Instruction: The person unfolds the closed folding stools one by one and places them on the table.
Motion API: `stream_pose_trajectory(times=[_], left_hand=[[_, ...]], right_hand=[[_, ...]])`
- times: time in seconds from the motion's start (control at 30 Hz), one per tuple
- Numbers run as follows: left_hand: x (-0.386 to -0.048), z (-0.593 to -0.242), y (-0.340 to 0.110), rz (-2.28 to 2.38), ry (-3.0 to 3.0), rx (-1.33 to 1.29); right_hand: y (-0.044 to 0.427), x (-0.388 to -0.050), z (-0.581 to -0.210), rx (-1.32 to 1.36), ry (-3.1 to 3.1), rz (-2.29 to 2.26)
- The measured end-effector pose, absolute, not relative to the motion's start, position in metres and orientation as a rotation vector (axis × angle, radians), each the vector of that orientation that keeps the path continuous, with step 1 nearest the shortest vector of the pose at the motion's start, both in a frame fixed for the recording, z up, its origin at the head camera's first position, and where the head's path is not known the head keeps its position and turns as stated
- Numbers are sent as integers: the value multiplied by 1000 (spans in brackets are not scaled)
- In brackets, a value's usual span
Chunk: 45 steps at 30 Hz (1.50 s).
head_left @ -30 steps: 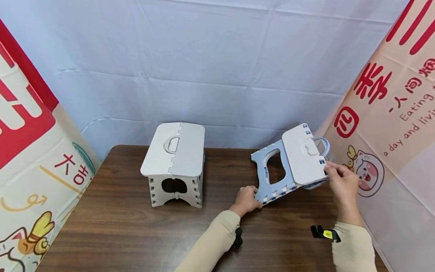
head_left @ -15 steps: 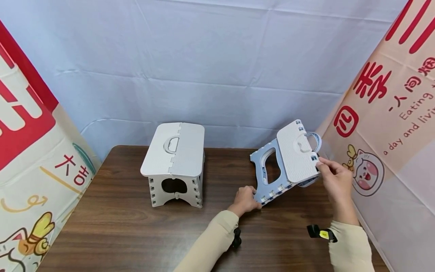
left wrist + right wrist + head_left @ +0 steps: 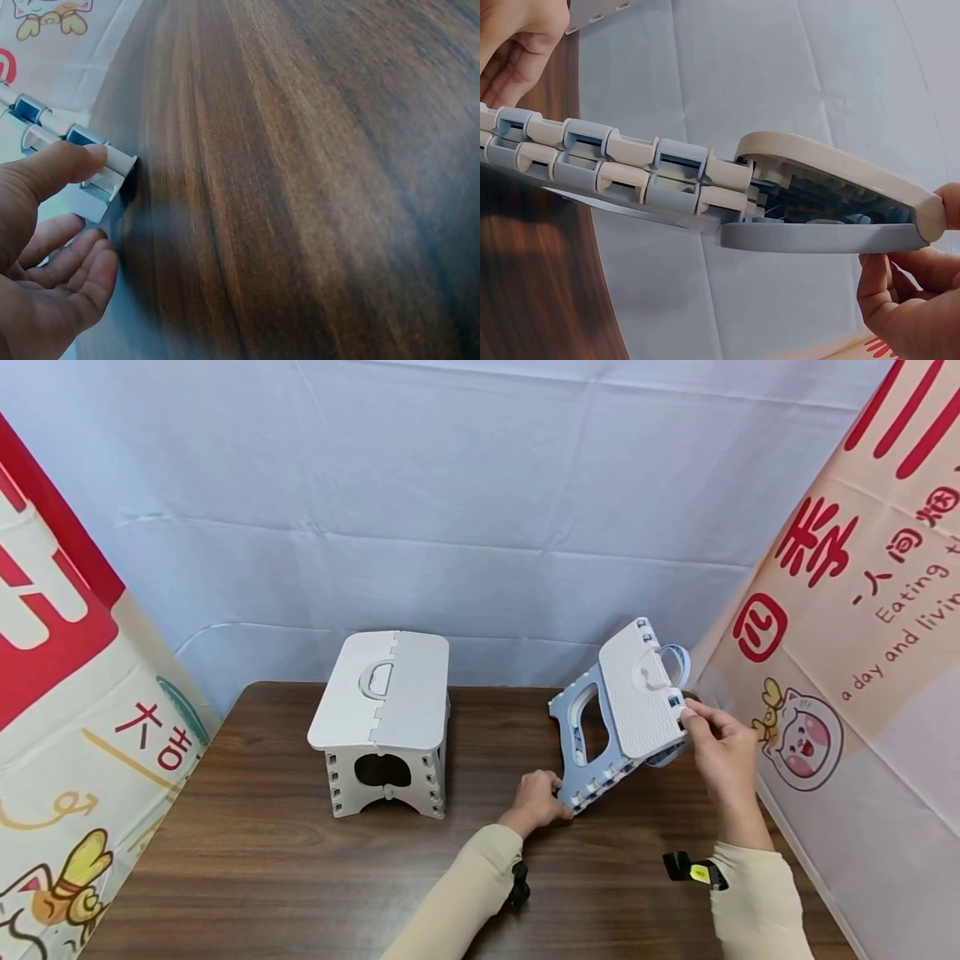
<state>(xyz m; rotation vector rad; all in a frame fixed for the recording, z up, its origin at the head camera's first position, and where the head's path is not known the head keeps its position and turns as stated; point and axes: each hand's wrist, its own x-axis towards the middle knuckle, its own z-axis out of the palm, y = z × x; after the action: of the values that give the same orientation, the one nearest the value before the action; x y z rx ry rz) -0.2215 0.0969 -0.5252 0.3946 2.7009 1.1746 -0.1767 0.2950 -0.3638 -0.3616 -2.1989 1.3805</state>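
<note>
A blue and white folding stool (image 3: pixel 643 693), its legs folded together, is tilted up at the table's right side, its lower end low over the table. The left hand (image 3: pixel 537 802) pinches its lower near corner; in the left wrist view the thumb of this hand (image 3: pixel 52 225) lies on the hinged edge (image 3: pixel 109 169). The right hand (image 3: pixel 726 760) pinches the upper end beside the looped handle (image 3: pixel 678 664). In the right wrist view, the right hand (image 3: pixel 915 292) grips the end where the white and blue seat panels (image 3: pixel 825 236) meet in a narrow wedge.
A white folding stool (image 3: pixel 382 693) stands unfolded left of centre on the brown wooden table (image 3: pixel 300 877). A pale cloth (image 3: pixel 450 527) hangs behind, with printed cloths at the left (image 3: pixel 45 610) and right (image 3: pixel 885 693).
The right hand has moved left, bringing the stool's upper end left and slightly up, so it stands steeper. The left hand has stayed at the lower corner, shifting very little.
</note>
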Motion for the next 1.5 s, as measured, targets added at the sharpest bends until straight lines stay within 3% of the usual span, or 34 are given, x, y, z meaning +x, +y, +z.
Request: stream_pose_trajectory(times=[0.53, 1.5], left_hand=[[-222, -532, 89, 1327, 2591, 372], [-225, -529, 90, 1342, 2515, 308]], right_hand=[[273, -180, -365, -211, -2158, 1562], [236, -191, -363, -12, -2226, 1481]])
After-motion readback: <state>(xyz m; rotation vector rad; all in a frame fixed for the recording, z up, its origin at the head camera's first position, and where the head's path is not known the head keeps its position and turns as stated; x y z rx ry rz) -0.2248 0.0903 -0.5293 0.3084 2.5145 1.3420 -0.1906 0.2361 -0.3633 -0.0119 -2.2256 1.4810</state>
